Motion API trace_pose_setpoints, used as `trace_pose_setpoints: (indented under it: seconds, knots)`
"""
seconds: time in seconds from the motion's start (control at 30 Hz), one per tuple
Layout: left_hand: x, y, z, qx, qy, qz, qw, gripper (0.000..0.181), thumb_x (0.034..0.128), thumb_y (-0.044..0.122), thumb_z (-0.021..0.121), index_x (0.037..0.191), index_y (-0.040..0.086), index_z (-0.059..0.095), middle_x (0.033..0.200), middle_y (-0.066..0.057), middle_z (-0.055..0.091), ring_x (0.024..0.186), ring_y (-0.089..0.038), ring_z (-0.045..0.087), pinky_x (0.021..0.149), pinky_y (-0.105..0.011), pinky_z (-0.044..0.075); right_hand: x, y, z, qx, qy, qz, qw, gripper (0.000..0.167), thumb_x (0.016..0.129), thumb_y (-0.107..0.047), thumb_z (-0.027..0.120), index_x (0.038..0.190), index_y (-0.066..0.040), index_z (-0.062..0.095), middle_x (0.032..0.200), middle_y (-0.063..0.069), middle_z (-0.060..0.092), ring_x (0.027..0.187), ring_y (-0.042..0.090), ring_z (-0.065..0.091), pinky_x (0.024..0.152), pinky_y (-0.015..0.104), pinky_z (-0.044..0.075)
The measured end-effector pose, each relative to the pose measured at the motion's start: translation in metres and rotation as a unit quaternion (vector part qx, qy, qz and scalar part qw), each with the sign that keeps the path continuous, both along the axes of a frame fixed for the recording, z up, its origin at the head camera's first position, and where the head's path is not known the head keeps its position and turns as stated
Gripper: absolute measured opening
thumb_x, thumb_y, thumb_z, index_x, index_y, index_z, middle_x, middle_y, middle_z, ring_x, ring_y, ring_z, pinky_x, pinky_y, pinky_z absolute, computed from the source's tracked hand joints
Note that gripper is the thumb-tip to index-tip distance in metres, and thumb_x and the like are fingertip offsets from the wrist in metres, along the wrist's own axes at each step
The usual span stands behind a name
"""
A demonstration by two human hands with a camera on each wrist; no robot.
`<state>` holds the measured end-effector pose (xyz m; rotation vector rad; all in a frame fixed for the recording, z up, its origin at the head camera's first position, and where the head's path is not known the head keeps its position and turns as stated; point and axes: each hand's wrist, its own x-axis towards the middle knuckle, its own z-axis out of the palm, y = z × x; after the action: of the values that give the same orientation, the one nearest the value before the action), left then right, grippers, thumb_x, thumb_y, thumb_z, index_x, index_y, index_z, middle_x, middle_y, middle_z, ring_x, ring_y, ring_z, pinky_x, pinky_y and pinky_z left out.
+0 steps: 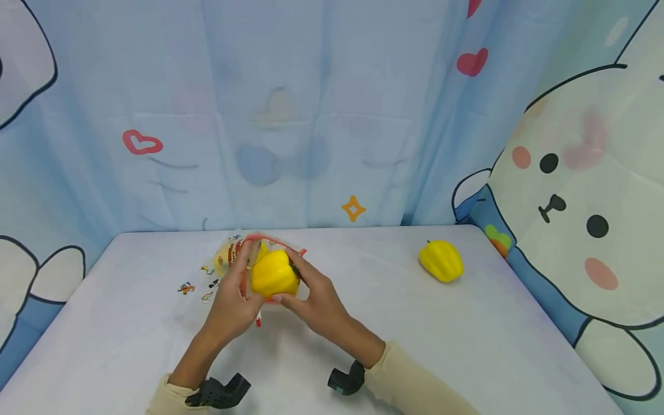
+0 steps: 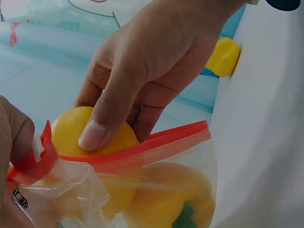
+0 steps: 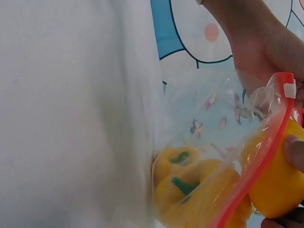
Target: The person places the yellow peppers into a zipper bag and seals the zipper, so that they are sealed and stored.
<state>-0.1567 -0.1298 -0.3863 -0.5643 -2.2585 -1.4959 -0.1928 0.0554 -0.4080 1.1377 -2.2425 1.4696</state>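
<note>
My right hand (image 1: pixel 321 302) grips a yellow bell pepper (image 1: pixel 274 275), thumb on one side and fingers on the other. In the left wrist view, that pepper (image 2: pixel 66 130) is partly inside the mouth of a clear zip bag, below the red zip strip (image 2: pixel 156 142). My left hand (image 1: pixel 236 294) holds the bag's edge, its curled fingers at the red strip in the left wrist view. Through the clear bag (image 3: pixel 213 114), printed with small figures, more yellow peppers (image 3: pixel 204 199) with green stems show in the right wrist view.
Another yellow bell pepper (image 1: pixel 441 260) lies on the right side of the white table (image 1: pixel 415 334). A light blue curtain (image 1: pixel 311 115) with cartoon prints hangs behind the table's far edge. Black wrist cameras (image 1: pixel 220 392) sit on both wrists.
</note>
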Motion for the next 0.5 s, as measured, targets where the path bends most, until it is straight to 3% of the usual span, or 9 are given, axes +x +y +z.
trace_pose_setpoints:
  seconds: [0.03, 0.17, 0.27, 0.33, 0.4, 0.5]
  knots:
    - [-0.0004, -0.0010, 0.0004, 0.002, -0.005, 0.001, 1.0000, 0.087, 0.0759, -0.016, 0.054, 0.154, -0.001, 0.019, 0.159, -0.010, 0.021, 0.137, -0.025, 0.030, 0.063, -0.016, 0.049, 0.0003, 0.0008, 0.0000, 0.009, 0.002, 0.012, 0.9999, 0.076, 0.089, -0.012, 0.068, 0.152, -0.002, 0.027, 0.153, 0.009, 0.036, 0.135, 0.019, 0.040, 0.104, 0.031, 0.038]
    - [-0.0004, -0.0030, 0.0013, 0.017, -0.032, 0.003, 0.9994, 0.089, 0.0747, -0.018, 0.051, 0.155, 0.002, 0.018, 0.159, -0.006, 0.021, 0.140, -0.024, 0.027, 0.050, -0.019, 0.046, 0.0014, 0.0052, -0.0011, 0.036, -0.002, 0.053, 0.9979, 0.064, 0.099, -0.012, 0.053, 0.153, 0.000, 0.021, 0.159, 0.012, 0.021, 0.143, 0.019, 0.026, 0.109, 0.033, 0.030]
    - [0.0006, -0.0026, 0.0021, 0.020, -0.042, 0.003, 0.9989, 0.088, 0.0746, -0.017, 0.051, 0.154, 0.002, 0.019, 0.159, -0.006, 0.021, 0.143, -0.026, 0.022, 0.056, -0.018, 0.050, 0.0009, 0.0058, -0.0013, 0.042, -0.011, 0.063, 0.9971, 0.062, 0.100, -0.014, 0.051, 0.153, -0.001, 0.022, 0.159, 0.011, 0.021, 0.143, 0.018, 0.024, 0.110, 0.032, 0.029]
    - [0.0013, -0.0021, 0.0024, 0.017, -0.042, 0.005, 0.9990, 0.088, 0.0743, -0.017, 0.052, 0.154, 0.002, 0.020, 0.159, -0.007, 0.021, 0.144, -0.027, 0.019, 0.068, -0.020, 0.054, 0.0003, 0.0047, -0.0006, 0.044, -0.011, 0.059, 0.9972, 0.063, 0.099, -0.015, 0.054, 0.152, -0.001, 0.025, 0.158, 0.011, 0.024, 0.143, 0.018, 0.025, 0.109, 0.032, 0.030]
    - [0.0020, -0.0018, 0.0024, 0.013, -0.042, 0.007, 0.9990, 0.087, 0.0743, -0.016, 0.052, 0.154, 0.002, 0.021, 0.159, -0.007, 0.020, 0.144, -0.028, 0.019, 0.079, -0.022, 0.054, 0.0001, 0.0033, 0.0001, 0.044, -0.011, 0.052, 0.9976, 0.063, 0.097, -0.017, 0.057, 0.152, -0.002, 0.028, 0.157, 0.011, 0.027, 0.143, 0.018, 0.026, 0.108, 0.031, 0.032]
    - [0.0023, -0.0021, 0.0024, 0.012, -0.043, 0.006, 0.9990, 0.088, 0.0745, -0.016, 0.052, 0.154, 0.002, 0.020, 0.159, -0.007, 0.018, 0.144, -0.028, 0.020, 0.086, -0.023, 0.051, -0.0006, 0.0013, 0.0011, 0.046, -0.011, 0.044, 0.9979, 0.064, 0.095, -0.019, 0.061, 0.150, -0.003, 0.033, 0.155, 0.012, 0.031, 0.142, 0.017, 0.028, 0.108, 0.031, 0.032]
